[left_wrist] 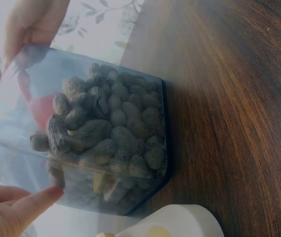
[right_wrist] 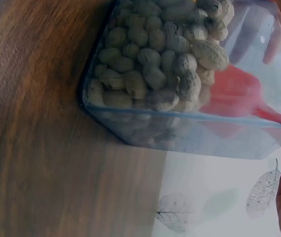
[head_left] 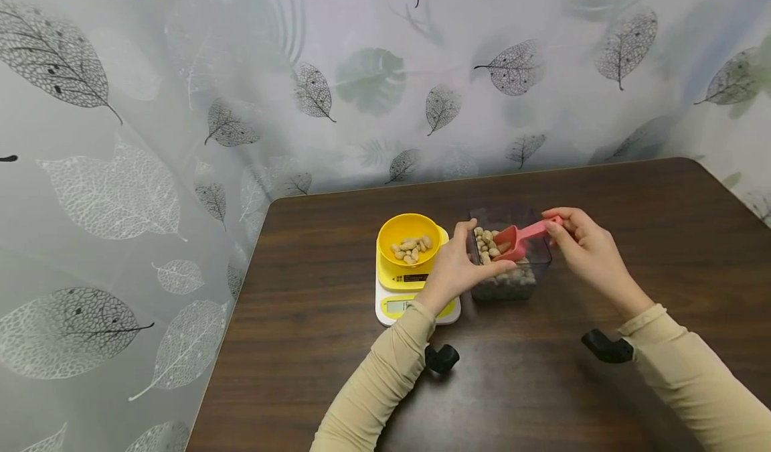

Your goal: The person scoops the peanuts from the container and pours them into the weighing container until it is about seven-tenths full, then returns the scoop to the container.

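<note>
A clear plastic container [head_left: 538, 258] with unshelled peanuts [left_wrist: 125, 113] in it stands on the table. My right hand [head_left: 583, 248] pinches the handle of a pink scoop [head_left: 523, 241], whose bowl is down inside the container against the peanuts. The red bowl of the scoop also shows through the container wall in the right wrist view. My left hand [head_left: 454, 264] holds the container at its near left corner, thumb along the front rim and fingers on the left side. Left of it, a yellow bowl [head_left: 388, 234] with several peanuts sits on a kitchen scale [head_left: 385, 315].
The scale's display [head_left: 396, 306] is partly covered by the left wrist. The brown wooden table [head_left: 301, 345] has its back edge along a leaf-patterned wall covering [head_left: 361, 130]. Black wrist devices [head_left: 442, 358] show beside both sleeves.
</note>
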`<control>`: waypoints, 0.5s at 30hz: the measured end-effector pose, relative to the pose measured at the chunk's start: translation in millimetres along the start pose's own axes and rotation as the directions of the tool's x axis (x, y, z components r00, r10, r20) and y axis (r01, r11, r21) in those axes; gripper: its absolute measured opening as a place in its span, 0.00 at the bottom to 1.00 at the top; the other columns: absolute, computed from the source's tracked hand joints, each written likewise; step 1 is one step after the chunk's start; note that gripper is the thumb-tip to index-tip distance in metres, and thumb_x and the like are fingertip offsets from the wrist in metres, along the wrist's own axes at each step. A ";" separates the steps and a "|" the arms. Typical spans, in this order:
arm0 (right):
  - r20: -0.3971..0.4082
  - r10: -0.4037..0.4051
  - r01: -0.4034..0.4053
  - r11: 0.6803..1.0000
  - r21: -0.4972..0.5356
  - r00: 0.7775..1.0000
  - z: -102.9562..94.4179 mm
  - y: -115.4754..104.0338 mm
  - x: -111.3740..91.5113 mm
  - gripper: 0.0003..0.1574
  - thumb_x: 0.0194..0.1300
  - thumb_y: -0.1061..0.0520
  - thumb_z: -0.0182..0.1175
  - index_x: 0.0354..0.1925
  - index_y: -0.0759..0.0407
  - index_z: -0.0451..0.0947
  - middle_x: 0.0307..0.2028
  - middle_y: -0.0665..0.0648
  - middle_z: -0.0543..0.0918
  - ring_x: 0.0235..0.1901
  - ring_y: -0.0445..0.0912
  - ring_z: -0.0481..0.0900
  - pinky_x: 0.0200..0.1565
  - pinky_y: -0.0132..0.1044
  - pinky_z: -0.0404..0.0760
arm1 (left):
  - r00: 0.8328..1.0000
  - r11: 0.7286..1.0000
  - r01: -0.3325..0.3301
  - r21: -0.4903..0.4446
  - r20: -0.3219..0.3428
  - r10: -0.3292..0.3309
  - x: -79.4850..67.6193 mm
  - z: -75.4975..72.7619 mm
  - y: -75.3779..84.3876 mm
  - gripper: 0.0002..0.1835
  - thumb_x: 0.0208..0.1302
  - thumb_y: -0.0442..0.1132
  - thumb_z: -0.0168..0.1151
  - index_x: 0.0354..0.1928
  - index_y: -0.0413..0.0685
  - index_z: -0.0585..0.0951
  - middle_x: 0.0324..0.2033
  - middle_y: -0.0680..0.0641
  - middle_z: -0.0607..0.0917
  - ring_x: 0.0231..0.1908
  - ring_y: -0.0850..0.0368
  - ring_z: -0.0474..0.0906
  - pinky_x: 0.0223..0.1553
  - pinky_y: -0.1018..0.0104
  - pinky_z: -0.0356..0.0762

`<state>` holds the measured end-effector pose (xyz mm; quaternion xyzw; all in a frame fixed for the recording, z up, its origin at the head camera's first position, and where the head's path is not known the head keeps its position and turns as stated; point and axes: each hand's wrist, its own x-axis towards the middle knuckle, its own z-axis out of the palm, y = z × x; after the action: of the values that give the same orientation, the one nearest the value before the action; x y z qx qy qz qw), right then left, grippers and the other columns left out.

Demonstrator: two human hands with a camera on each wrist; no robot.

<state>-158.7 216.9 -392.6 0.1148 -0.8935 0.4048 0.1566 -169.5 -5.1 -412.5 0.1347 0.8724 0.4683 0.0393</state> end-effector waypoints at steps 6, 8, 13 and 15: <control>-0.019 -0.079 0.078 0.997 -0.023 0.997 -0.2 1.1 -2.3 0.17 0.70 0.58 0.49 0.55 0.61 0.70 0.28 0.57 0.76 0.22 0.33 0.67 0.19 0.29 0.62 | 1.000 1.000 -0.008 0.000 0.006 0.008 -0.4 0.8 0.0 0.49 0.45 0.64 0.68 0.68 0.59 0.58 0.58 0.45 0.77 0.42 0.58 0.76 0.42 0.71 0.77; -0.035 -0.075 0.074 0.997 -0.022 0.997 0.7 1.6 -1.5 0.17 0.69 0.58 0.50 0.55 0.61 0.71 0.27 0.54 0.76 0.22 0.33 0.67 0.18 0.28 0.62 | 1.000 1.000 -0.008 -0.004 0.006 0.008 -0.6 0.9 -0.2 0.49 0.45 0.64 0.68 0.68 0.59 0.58 0.57 0.45 0.77 0.41 0.56 0.76 0.41 0.72 0.77; -0.051 -0.046 0.045 0.999 -0.012 0.998 5.2 -0.2 2.8 0.17 0.68 0.53 0.53 0.51 0.62 0.72 0.20 0.43 0.75 0.16 0.36 0.64 0.16 0.29 0.60 | 1.000 1.000 -0.012 -0.011 0.004 0.012 -0.7 1.0 -0.2 0.49 0.45 0.65 0.68 0.68 0.59 0.57 0.57 0.44 0.77 0.41 0.55 0.77 0.38 0.72 0.77; -0.052 -0.038 0.037 0.999 -0.015 0.998 7.6 -1.3 3.5 0.19 0.68 0.51 0.53 0.50 0.63 0.71 0.19 0.38 0.75 0.14 0.37 0.61 0.16 0.31 0.59 | 1.000 1.000 -0.013 -0.005 -0.001 0.013 -0.7 1.3 -0.1 0.49 0.46 0.64 0.67 0.68 0.58 0.58 0.58 0.45 0.77 0.41 0.56 0.77 0.39 0.72 0.77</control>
<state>-163.0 210.0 -395.2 0.1197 -0.8897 0.3984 0.1881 -168.6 -4.2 -413.3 0.1401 0.8702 0.4709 0.0364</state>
